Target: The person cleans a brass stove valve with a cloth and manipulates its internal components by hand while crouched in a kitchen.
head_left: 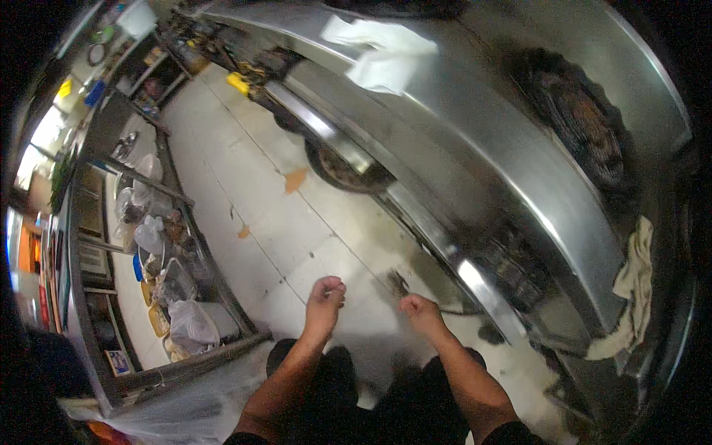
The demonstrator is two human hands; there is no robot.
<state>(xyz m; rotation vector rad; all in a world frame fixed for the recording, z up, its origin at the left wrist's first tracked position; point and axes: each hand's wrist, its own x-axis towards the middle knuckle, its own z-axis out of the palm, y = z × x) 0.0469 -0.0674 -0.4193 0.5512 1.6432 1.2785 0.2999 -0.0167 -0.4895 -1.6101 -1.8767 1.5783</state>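
The dark thing (399, 282) at the right hand (423, 313) is too blurred to identify.

Up there on the person's head, the left fisheye camera faced down at the bare left hand (324, 298) and bare right hand (422, 313) close below, its wide view reaching pale tiled floor (248, 152) beyond them and a silvery metal counter (475, 137) to their right.

Holds a blurred dark thing (398, 282) in the right hand (421, 311) above pale floor (252, 178), loosely curls the left hand (323, 302) nearby, between steel counter (504, 170) and rack (193, 364).
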